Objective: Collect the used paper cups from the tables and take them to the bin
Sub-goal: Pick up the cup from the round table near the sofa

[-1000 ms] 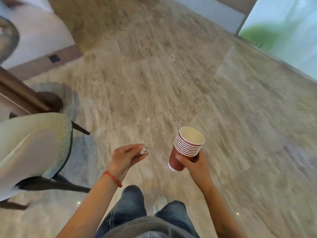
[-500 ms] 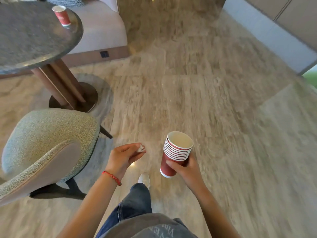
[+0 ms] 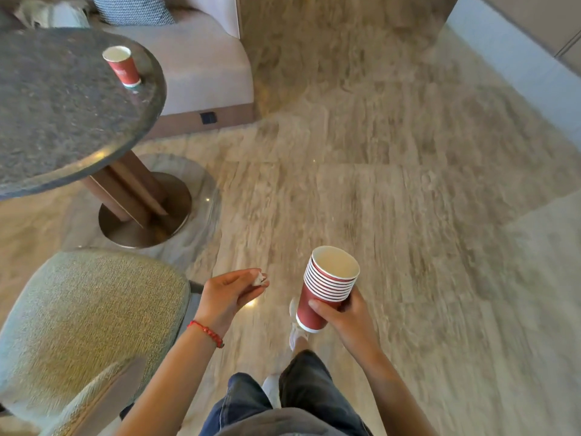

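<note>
My right hand (image 3: 347, 313) grips a stack of several nested red paper cups (image 3: 327, 284), held upright in front of me, low in the view. Between the fingertips of my left hand (image 3: 229, 294) sits a small crumpled white scrap (image 3: 259, 279). A single red paper cup (image 3: 122, 66) stands upright near the right edge of the dark round table (image 3: 56, 105) at the upper left, well away from both hands.
A green upholstered chair (image 3: 85, 325) sits at the lower left, close to my left arm. The table's pedestal base (image 3: 144, 212) stands on the floor beyond it. A beige sofa (image 3: 201, 64) with a patterned cushion is behind the table. Marble floor stretches right.
The view has swung left and I have stepped forward: the round table with its cup came into sight and drew closer. Both hands keep the same hold.
</note>
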Motion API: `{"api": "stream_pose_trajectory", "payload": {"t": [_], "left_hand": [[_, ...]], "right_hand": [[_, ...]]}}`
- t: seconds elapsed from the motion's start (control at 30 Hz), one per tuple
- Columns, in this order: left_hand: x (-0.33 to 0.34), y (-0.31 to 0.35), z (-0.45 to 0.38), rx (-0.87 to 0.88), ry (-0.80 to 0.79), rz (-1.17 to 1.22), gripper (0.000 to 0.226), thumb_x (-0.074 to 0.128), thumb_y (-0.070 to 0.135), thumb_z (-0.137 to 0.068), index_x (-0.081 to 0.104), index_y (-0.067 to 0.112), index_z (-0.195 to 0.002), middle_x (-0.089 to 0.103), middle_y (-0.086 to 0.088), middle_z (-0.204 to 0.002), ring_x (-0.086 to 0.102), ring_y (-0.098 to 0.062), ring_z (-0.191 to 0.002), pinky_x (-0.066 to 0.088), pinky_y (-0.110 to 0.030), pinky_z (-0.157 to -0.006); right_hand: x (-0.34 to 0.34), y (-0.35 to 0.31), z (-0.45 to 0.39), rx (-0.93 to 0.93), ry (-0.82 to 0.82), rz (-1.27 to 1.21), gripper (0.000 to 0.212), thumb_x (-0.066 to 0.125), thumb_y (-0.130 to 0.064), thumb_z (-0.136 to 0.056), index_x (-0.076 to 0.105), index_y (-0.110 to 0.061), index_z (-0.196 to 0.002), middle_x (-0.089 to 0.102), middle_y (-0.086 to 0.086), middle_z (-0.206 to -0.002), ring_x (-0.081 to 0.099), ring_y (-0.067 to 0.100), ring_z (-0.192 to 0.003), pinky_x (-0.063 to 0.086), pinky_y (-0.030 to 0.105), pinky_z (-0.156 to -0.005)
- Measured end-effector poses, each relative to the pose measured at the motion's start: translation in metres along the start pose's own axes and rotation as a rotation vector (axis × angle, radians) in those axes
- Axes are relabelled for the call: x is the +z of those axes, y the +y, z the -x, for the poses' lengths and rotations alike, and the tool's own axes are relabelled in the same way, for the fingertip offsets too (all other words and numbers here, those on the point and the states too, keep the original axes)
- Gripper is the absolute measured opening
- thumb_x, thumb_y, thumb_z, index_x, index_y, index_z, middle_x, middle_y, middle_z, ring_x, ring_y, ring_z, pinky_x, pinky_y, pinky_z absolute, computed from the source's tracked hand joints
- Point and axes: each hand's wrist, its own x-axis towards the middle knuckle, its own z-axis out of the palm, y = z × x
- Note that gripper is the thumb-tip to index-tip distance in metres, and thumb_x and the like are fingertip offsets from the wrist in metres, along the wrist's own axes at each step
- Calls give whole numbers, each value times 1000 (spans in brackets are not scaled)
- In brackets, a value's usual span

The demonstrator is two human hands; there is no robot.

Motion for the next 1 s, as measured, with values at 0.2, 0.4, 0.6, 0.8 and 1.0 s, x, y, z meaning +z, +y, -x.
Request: {"api": "stream_pose_trajectory", "payload": {"t": [0.2,0.4,0.6,0.8,1.0], "left_hand": [[46,55,-83,-10,40,30,11,60,3,-85,69,-4,-84,74,-15,-75,72,-19,-70,57,-19,-58],[92,135,-149,52,83,40,13,60,5,-86,70,1,-79,74,-12,-76,72,-18,-71,56,-19,-59],[105,189,-220,64,142,76,23,62,5,-85,75,7,-65,75,-9,-78,72,-19,-74,55,-18,-57],[103,258,-313,83,143,97,12,64,6,-83,73,3,-75,75,-12,-80,72,-21,-75,55,-18,-58],[100,354,-387,139,158,158,11,64,4,-83,71,-1,-76,74,-13,-75,72,-19,-72,55,-18,-57]], "right_hand": [[-8,-39,-123,-36,-25,-4,65,82,-17,-67,51,-18,-125,65,-7,-112,62,7,-103,52,19,-79],[-16,-107,-237,-51,-101,20,58,82,-18,-68,54,-20,-119,67,-6,-108,64,7,-99,53,21,-78],[7,-148,-325,-58,-158,27,58,83,-33,-59,57,-28,-110,69,-14,-101,65,1,-95,52,16,-75],[56,-184,-433,-67,-200,19,63,81,-35,-57,56,-25,-114,68,-5,-108,64,9,-100,52,30,-85],[114,-256,-533,-104,-270,22,69,81,-44,-53,58,-23,-114,69,-6,-106,65,8,-99,52,23,-79]]}}
